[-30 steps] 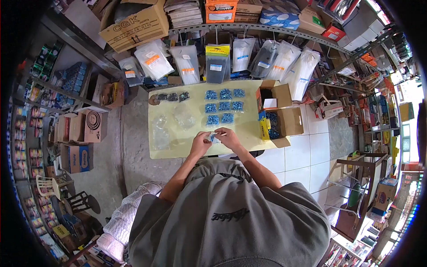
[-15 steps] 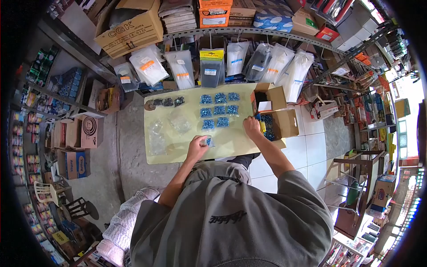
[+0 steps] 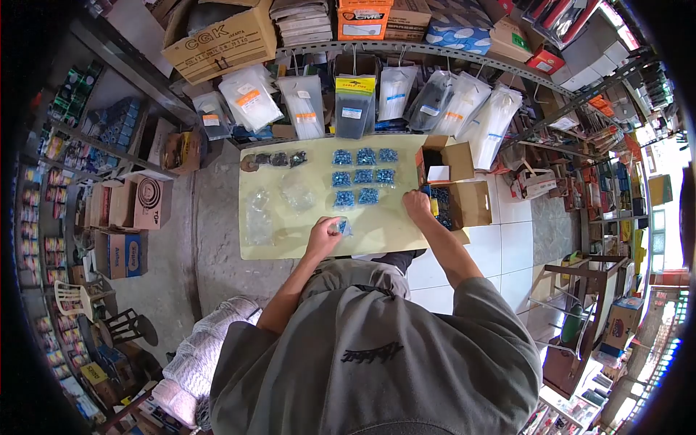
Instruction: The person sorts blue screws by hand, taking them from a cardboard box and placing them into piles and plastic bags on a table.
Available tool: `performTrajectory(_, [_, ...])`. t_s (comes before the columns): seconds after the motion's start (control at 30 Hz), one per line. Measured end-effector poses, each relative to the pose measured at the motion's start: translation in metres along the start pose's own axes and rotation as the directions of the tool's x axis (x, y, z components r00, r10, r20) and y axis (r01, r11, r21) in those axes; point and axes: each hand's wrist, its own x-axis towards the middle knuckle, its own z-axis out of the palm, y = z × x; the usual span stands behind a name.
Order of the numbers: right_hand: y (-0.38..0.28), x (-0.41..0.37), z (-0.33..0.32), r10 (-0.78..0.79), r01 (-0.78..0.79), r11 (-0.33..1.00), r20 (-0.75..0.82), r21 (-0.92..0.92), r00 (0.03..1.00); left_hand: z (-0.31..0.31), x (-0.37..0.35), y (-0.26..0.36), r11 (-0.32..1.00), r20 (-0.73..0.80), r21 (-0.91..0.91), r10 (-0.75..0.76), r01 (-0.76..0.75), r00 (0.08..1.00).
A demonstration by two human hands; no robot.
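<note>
My left hand (image 3: 323,237) pinches a small clear plastic bag (image 3: 346,229) with some blue pieces inside, just over the near part of the table. My right hand (image 3: 417,206) is closed, its fingers curled at the left edge of an open cardboard box (image 3: 475,204). Many small blue pieces (image 3: 440,200) lie in that box, with something yellow at its side. What the right fingers hold, if anything, is too small to make out. Beyond my hands, several filled packets of blue pieces (image 3: 364,176) lie in rows on the pale yellow table (image 3: 319,156).
Clear plastic bags (image 3: 296,193) lie on the table's left half. Dark packets (image 3: 279,159) and a brown roll (image 3: 249,162) sit at the far left corner. Another open box (image 3: 453,158) with dark contents stands behind the first. Cable-tie packs (image 3: 355,109) hang from a shelf rail.
The whole view has shifted slightly as my head moved. My left hand still pinches the bag, and my right hand stays at the box's left edge with only a small shift.
</note>
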Motion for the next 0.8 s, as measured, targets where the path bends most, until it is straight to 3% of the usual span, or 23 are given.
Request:
performTrajectory(0.07, [-0.002,-0.002,0.001,-0.015,0.015,1.0,-0.018,-0.009,1.0,0.0,0.001,-0.004,1.0,-0.006,0.017,0.021,-0.021,1.0])
performTrajectory(0.17, [-0.019,-0.012,-0.013,0.012,-0.003,0.992,-0.069,0.13,0.998,0.0,0.002,-0.005,1.0,0.01,0.023,0.016,-0.016,1.0])
performTrajectory(0.2, [-0.028,-0.017,-0.021,-0.039,0.054,0.949,-0.052,0.31,0.998,0.001,0.002,-0.006,1.0,0.008,0.021,0.016,-0.016,1.0])
performTrajectory(0.3, [-0.056,-0.022,-0.025,-0.188,0.16,0.599,-0.056,0.785,0.98,0.002,0.005,-0.008,0.999,-0.015,0.017,0.031,-0.03,0.999])
performTrajectory(0.33, [-0.067,-0.024,-0.028,-0.193,0.164,0.598,-0.058,0.784,0.98,0.003,0.005,-0.009,0.999,-0.009,0.021,0.024,-0.023,1.0])
performTrajectory(0.4, [-0.088,-0.029,-0.033,-0.235,0.181,0.32,-0.107,0.93,0.966,0.003,0.005,-0.01,0.999,-0.005,0.028,0.018,-0.017,1.0])
performTrajectory(0.5, [-0.113,-0.031,-0.037,-0.221,0.113,0.206,-0.066,0.972,0.973,0.003,0.005,-0.008,1.0,-0.001,0.009,-0.005,0.005,1.0])
performTrajectory(0.73, [-0.132,-0.035,-0.043,-0.106,0.089,0.249,-0.065,0.964,0.992,0.001,0.003,-0.002,0.999,0.025,-0.009,-0.052,0.052,0.998])
performTrajectory(0.8, [-0.131,-0.039,-0.048,-0.066,0.141,0.304,-0.127,0.942,0.99,0.001,0.003,-0.001,0.998,0.029,-0.015,-0.052,0.053,0.998])
